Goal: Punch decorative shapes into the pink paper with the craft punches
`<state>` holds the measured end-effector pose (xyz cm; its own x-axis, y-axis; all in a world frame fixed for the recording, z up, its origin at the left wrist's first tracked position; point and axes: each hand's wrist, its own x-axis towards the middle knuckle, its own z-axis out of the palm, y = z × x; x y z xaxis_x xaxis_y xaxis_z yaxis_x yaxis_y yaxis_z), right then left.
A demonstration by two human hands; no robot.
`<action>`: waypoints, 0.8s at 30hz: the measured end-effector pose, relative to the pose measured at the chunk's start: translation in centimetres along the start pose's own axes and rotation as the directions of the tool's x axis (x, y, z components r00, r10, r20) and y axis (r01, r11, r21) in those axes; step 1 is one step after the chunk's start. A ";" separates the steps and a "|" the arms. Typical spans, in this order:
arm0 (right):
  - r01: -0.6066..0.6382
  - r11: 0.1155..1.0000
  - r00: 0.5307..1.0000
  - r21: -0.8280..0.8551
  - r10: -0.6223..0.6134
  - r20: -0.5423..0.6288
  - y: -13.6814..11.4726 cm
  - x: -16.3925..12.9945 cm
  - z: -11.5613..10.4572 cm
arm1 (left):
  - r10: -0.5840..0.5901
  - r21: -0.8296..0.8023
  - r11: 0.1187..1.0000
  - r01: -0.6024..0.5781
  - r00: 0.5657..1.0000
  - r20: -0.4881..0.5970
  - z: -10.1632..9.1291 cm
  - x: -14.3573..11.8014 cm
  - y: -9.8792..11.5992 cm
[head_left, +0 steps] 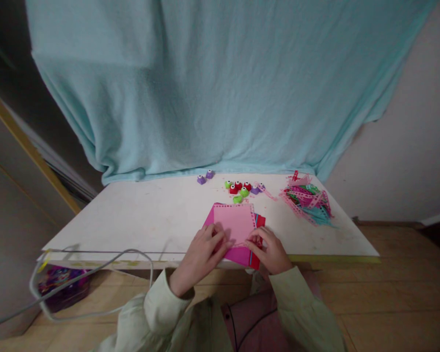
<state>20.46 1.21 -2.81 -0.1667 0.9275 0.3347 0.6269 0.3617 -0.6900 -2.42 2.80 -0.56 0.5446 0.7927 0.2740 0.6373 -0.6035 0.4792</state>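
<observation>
Both hands are resting on a stack of thin pink, magenta and red paper sheets (235,230) lying flat at the near edge of the white counter (139,215). The left hand (201,254) is pressing its fingers spread on the near-left corner; the right hand (269,250) is pinching the near-right edge with narrowed fingers. Small plastic punches (238,188) are sitting farther back.

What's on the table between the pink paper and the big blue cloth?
In the head view, small red, green and purple punches sit between the pink paper and the blue cloth.

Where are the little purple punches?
In the head view, two purple punches sit at the table's far edge, below the blue cloth, left of the red and green punches.
</observation>
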 end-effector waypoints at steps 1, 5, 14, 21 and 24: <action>0.004 1.000 1.000 0.003 -0.004 0.010 -0.1 0.1 -0.1 | -0.016 0.005 1.000 0.016 1.000 -0.008 0.1 0.0 0.1; 0.014 1.000 1.000 -0.022 -0.014 0.028 -0.2 0.2 -0.2 | -0.047 0.022 0.999 0.047 0.998 -0.030 0.8 0.2 0.2; 0.006 0.996 1.000 -0.091 -0.008 -0.025 -0.1 0.1 0.4 | -0.013 0.085 0.996 0.016 0.999 -0.040 1.3 0.4 -0.3; 0.009 0.994 0.999 -0.111 -0.012 -0.030 -0.1 0.1 0.4 | -0.011 0.166 0.986 0.014 1.000 -0.016 1.7 0.5 -0.7; 0.004 0.994 1.000 -0.113 -0.007 -0.024 -0.1 0.1 0.4 | 0.018 0.204 0.979 -0.013 1.000 -0.020 1.7 0.6 -0.8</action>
<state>20.07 1.29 -3.03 -0.1524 0.9223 0.3552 0.7084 0.3526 -0.6114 -1.66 3.56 -2.23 0.5446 0.7835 0.2992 0.7278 -0.6188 0.2956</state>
